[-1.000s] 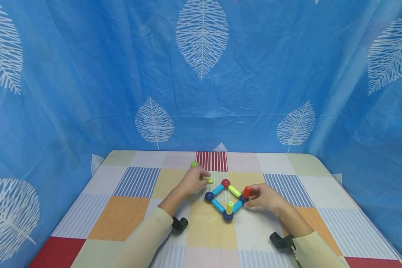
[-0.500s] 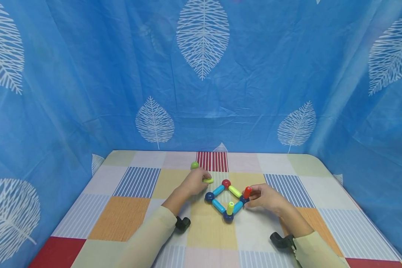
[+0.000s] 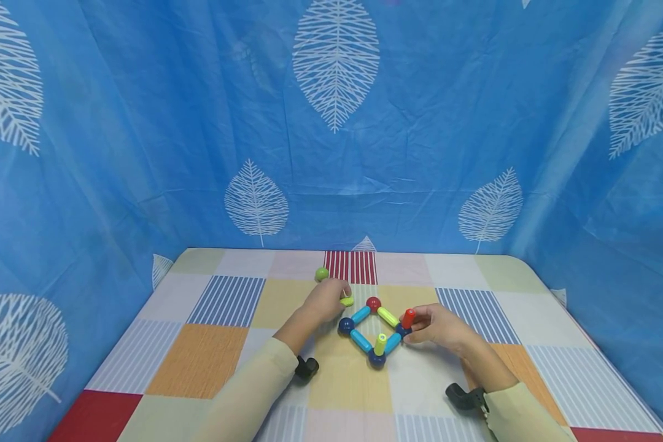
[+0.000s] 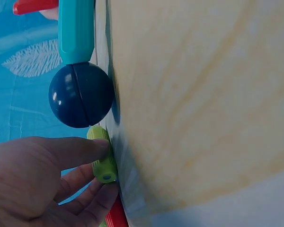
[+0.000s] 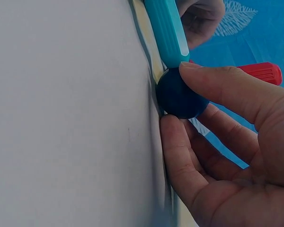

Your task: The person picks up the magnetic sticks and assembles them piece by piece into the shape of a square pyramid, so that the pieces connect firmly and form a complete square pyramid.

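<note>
Head view: on a patchwork-covered surface [image 3: 193,359], the left hand [image 3: 323,301] pinches a lime rod [image 3: 347,301] beside a diamond of rods and balls [image 3: 360,341]. Left wrist: that rod is near a navy ball [image 4: 80,94]. Right wrist: the right hand [image 5: 267,151] grips another navy ball [image 5: 180,94].

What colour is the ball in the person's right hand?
The ball is dark blue, seen best in the right wrist view.
</note>
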The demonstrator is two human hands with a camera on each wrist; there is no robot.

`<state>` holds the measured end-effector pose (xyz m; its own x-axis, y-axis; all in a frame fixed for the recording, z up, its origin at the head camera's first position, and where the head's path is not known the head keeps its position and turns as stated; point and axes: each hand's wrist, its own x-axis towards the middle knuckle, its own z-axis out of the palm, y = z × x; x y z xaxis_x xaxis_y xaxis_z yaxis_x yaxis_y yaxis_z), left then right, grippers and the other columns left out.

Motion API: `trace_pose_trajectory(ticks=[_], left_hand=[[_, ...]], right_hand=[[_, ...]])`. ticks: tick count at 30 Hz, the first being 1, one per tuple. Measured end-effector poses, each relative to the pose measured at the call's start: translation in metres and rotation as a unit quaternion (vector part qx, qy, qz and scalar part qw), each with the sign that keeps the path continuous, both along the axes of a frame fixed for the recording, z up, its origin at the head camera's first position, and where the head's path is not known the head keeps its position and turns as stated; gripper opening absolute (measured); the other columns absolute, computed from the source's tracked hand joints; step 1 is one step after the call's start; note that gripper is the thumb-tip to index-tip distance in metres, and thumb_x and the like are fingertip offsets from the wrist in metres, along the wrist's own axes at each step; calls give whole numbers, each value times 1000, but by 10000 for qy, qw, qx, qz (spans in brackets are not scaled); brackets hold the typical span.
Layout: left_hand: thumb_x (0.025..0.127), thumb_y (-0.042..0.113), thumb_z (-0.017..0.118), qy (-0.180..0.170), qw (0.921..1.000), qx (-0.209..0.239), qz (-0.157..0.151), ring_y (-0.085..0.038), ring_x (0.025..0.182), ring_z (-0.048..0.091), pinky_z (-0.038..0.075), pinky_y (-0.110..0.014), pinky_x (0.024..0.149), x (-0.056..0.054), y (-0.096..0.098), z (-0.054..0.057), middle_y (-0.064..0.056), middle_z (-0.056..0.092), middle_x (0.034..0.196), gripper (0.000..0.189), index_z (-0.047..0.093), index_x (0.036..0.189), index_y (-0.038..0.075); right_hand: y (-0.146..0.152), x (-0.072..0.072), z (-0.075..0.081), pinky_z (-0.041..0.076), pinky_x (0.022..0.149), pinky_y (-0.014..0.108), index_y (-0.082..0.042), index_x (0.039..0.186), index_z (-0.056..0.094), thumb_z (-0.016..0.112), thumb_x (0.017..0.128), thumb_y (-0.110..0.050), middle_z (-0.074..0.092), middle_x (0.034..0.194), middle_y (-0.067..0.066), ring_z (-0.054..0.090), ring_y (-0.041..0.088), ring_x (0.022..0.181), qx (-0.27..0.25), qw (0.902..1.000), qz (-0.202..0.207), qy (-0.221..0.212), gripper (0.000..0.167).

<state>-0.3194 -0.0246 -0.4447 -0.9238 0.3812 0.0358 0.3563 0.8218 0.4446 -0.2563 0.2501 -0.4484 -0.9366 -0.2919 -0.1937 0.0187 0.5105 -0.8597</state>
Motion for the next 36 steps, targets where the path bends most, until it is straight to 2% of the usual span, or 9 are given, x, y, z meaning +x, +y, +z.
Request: trace_pose_trajectory(ticks=[7, 11, 18, 26, 31, 36], left_hand=[[88, 0, 74, -34, 9999, -27, -109, -22, 103, 68, 57, -38, 95, -1, -3, -2, -8, 74, 107, 27, 74, 114, 5], [88, 2, 75, -109, 9996, 175, -205, -23, 104, 68, 57, -39, 95, -4, -8, -5, -8, 74, 107, 28, 74, 116, 4], [86, 2, 76, -245, 9960, 764, -393, -16, 91, 63, 56, -34, 86, -4, -15, -6, -5, 71, 98, 28, 75, 113, 4], [86, 5, 79, -620, 9849, 1599, -236, -15, 85, 58, 52, -26, 72, 0, -20, -7, -2, 66, 93, 24, 73, 109, 7], [87, 10, 79, -654, 9783, 1962, -150, -14, 86, 60, 53, -26, 72, 3, -24, -7, -1, 67, 94, 25, 71, 111, 8], [89, 11, 78, -663, 9662, 2488, -159, -15, 87, 62, 56, -27, 73, 7, -27, -6, -3, 69, 95, 23, 71, 110, 8]], right_hand=[[0, 0, 0, 52, 79, 30, 2, 118, 72, 86, 77, -3, 74, 95, 7, 65, 19, 89, -9, 10000, -12, -10, 44], [0, 0, 0, 53, 78, 29, 2, 118, 72, 86, 77, -3, 73, 95, 7, 65, 19, 89, -1, 10000, -10, 5, 44], [1, 0, 0, 53, 76, 28, 3, 119, 72, 86, 76, -2, 72, 94, 7, 64, 20, 89, -92, 10000, 16, -18, 45], [1, 0, 0, 52, 79, 31, 2, 120, 72, 87, 76, -3, 73, 96, 8, 64, 20, 89, -22, 10000, -52, -24, 46], [1, 0, -1, 52, 80, 31, 2, 120, 71, 87, 76, -4, 73, 97, 8, 64, 20, 89, 7, 10000, -78, -41, 48], [2, -2, -3, 53, 78, 30, 3, 120, 71, 87, 76, -4, 74, 98, 8, 64, 20, 89, -35, 10000, -40, -38, 47]])
